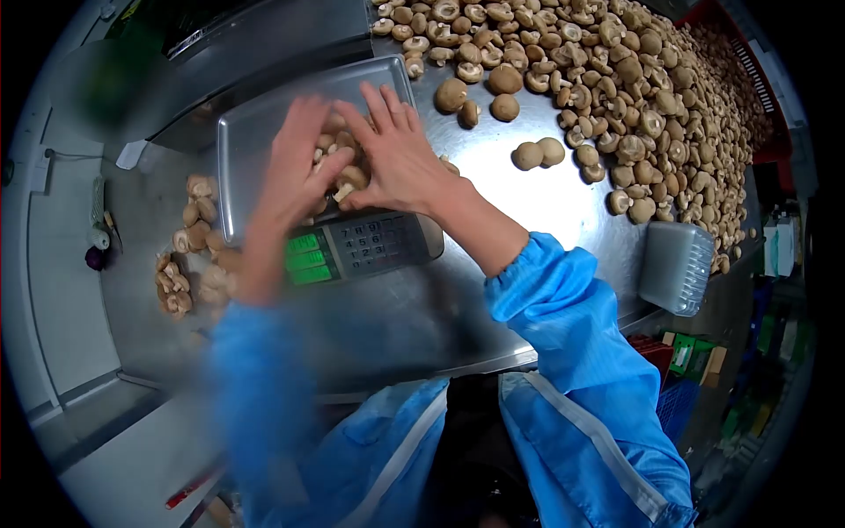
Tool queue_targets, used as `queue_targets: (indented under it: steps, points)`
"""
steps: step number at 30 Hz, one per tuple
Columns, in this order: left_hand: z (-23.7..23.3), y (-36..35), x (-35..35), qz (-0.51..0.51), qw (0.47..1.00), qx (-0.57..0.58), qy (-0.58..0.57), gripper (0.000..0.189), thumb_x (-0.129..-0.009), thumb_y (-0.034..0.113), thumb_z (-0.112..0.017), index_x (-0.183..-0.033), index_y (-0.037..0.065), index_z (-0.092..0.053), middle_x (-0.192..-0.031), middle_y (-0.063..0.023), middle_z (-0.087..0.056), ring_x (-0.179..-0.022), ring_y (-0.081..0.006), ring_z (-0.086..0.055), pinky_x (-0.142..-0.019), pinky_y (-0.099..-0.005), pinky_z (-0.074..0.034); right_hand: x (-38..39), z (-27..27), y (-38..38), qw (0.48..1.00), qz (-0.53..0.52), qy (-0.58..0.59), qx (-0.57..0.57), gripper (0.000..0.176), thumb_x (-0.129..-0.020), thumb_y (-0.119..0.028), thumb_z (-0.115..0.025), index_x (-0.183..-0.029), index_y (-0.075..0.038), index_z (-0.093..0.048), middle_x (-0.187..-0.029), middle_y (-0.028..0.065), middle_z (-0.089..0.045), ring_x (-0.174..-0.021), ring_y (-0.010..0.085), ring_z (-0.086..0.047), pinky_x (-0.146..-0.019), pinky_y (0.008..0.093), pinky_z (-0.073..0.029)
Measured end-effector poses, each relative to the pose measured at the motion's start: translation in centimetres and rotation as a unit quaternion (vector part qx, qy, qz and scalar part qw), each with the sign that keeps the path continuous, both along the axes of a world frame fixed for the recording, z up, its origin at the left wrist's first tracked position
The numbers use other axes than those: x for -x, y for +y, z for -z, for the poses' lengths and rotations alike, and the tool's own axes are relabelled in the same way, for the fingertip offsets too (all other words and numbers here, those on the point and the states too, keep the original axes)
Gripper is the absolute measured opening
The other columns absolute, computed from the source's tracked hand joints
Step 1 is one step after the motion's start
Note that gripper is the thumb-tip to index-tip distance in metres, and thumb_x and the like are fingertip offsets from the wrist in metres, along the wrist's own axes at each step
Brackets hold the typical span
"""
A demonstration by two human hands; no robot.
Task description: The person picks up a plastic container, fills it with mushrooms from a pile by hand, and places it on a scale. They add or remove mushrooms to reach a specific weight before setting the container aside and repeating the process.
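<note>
Brown-capped mushrooms (pixel 352 179) lie heaped on the metal pan (pixel 225 176) of a weighing scale (pixel 378 242). My left hand (pixel 297 163) arches over the left side of this heap, slightly blurred, thumb apart from its fingers. From the right, my right hand (pixel 396 154) spreads over the same mushrooms, fingers stretched out and thumb low near a stem. Both hands cover part of the heap. The scale's green display (pixel 308 258) is lit, its digits too blurred to read.
A large mushroom pile (pixel 616 88) spreads across the right of the steel table (pixel 396 326). Clear plastic trays (pixel 676 267) stand stacked at its right edge. More mushrooms (pixel 202 238) lie left of the scale. A red crate (pixel 775 132) is at far right.
</note>
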State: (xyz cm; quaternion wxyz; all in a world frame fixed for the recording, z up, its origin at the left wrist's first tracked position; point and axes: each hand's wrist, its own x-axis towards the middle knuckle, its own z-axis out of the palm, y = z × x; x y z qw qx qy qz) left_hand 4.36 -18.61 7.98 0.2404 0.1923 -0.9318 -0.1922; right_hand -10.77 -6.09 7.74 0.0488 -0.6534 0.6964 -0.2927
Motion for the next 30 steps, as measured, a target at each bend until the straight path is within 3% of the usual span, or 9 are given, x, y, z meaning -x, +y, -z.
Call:
queue_targets:
  steps: [4, 7, 15, 19, 22, 26, 28, 29, 30]
  points:
    - [-1.8, 1.8, 1.6, 0.022, 0.989, -0.145, 0.018, 0.050, -0.080, 0.033, -0.069, -0.119, 0.005, -0.054, -0.119, -0.0184, -0.056, -0.110, -0.0368, -0.056, -0.093, -0.0418, -0.046, -0.1, 2.3, -1.3, 0.998, -0.037, -0.057, -0.006, 0.107, -0.057, -0.038, -0.085, -0.145, -0.007, -0.032, -0.143, 0.0237, -0.038, -0.133, 0.0452, -0.033, -0.111, 0.0513, -0.028]
    - [-0.2, 1.8, 1.1, -0.019, 0.993, -0.115, 0.036, 0.049, -0.079, 0.029, -0.071, -0.119, 0.005, -0.057, -0.115, -0.0158, -0.060, -0.106, -0.0341, -0.059, -0.093, -0.0390, -0.047, -0.5, 2.8, -1.2, 0.989, -0.057, -0.089, 0.101, 0.102, -0.054, -0.029, -0.083, -0.139, 0.001, -0.035, -0.125, 0.0194, -0.053, -0.117, 0.0398, -0.046, -0.105, 0.0463, -0.035]
    - [-1.3, 1.4, 1.9, -0.041, 0.989, -0.129, -0.064, 0.050, -0.080, 0.022, -0.069, -0.126, 0.007, -0.056, -0.124, -0.0132, -0.058, -0.111, -0.0304, -0.059, -0.093, -0.0375, -0.047, 3.0, 0.6, 1.0, 0.980, -0.096, -0.155, 0.086, 0.088, -0.065, -0.035, -0.080, -0.136, 0.000, -0.040, -0.133, 0.0216, -0.047, -0.124, 0.0386, -0.044, -0.106, 0.0449, -0.036]
    - [-1.7, 1.6, 1.1, -0.040, 0.979, -0.194, -0.045, 0.055, -0.083, 0.020, -0.065, -0.134, 0.008, -0.051, -0.133, -0.0112, -0.052, -0.119, -0.0263, -0.055, -0.099, -0.0347, -0.045, 9.6, 4.0, 6.2, 0.967, 0.095, -0.224, 0.075, 0.070, -0.074, -0.027, -0.074, -0.136, -0.008, -0.046, -0.136, 0.0206, -0.046, -0.128, 0.0378, -0.042, -0.107, 0.0449, -0.037]
    - [-1.2, 1.4, 0.3, -0.058, 0.978, -0.199, 0.005, 0.056, -0.084, 0.019, -0.060, -0.137, 0.005, -0.048, -0.135, -0.0133, -0.051, -0.124, -0.0271, -0.051, -0.102, -0.0352, -0.042, 14.9, 9.8, 11.8, 0.966, 0.252, 0.009, -0.052, 0.072, -0.073, -0.019, -0.072, -0.139, -0.008, -0.045, -0.143, 0.0248, -0.039, -0.133, 0.0434, -0.036, -0.112, 0.0474, -0.030]
    - [-1.0, 1.2, -2.2, -0.087, 0.979, -0.179, 0.042, 0.058, -0.084, 0.020, -0.052, -0.138, 0.003, -0.045, -0.138, -0.0159, -0.049, -0.129, -0.0288, -0.047, -0.106, -0.0385, -0.038, 18.7, 11.5, 16.9, 0.973, 0.205, 0.029, -0.106, 0.065, -0.069, -0.005, -0.065, -0.132, -0.005, -0.050, -0.146, 0.0220, -0.038, -0.139, 0.0414, -0.029, -0.116, 0.0471, -0.027]
    - [0.3, 1.0, -4.1, -0.102, 0.976, -0.182, 0.060, 0.059, -0.084, 0.023, -0.048, -0.139, 0.003, -0.045, -0.139, -0.0162, -0.048, -0.130, -0.0294, -0.045, -0.108, -0.0405, -0.036, 20.1, 12.0, 17.5, 0.978, 0.190, 0.005, -0.090, 0.050, -0.076, 0.005, -0.058, -0.126, -0.002, -0.057, -0.138, 0.0212, -0.048, -0.132, 0.0395, -0.041, -0.113, 0.0437, -0.034]
    - [0.8, 0.8, -5.1, -0.093, 0.982, -0.158, 0.048, 0.070, -0.097, 0.054, -0.036, -0.142, 0.002, -0.043, -0.143, -0.0151, -0.047, -0.135, -0.0279, -0.042, -0.111, -0.0401, -0.031, 20.8, 12.2, 17.6, 0.974, 0.214, 0.002, -0.072, 0.048, -0.078, 0.005, -0.057, -0.126, -0.002, -0.057, -0.136, 0.0209, -0.050, -0.128, 0.0383, -0.046, -0.109, 0.0428, -0.038]
    - [1.3, 0.9, -5.8, -0.110, 0.980, -0.160, 0.052, 0.066, -0.095, 0.049, -0.037, -0.142, 0.001, -0.043, -0.143, -0.0153, -0.046, -0.134, -0.0281, -0.042, -0.111, -0.0401, -0.031, 21.2, 12.1, 17.2, 0.970, 0.238, 0.001, -0.053, 0.045, -0.081, 0.006, -0.056, -0.125, -0.002, -0.058, -0.134, 0.0206, -0.052, -0.124, 0.0371, -0.051, -0.106, 0.0420, -0.042]
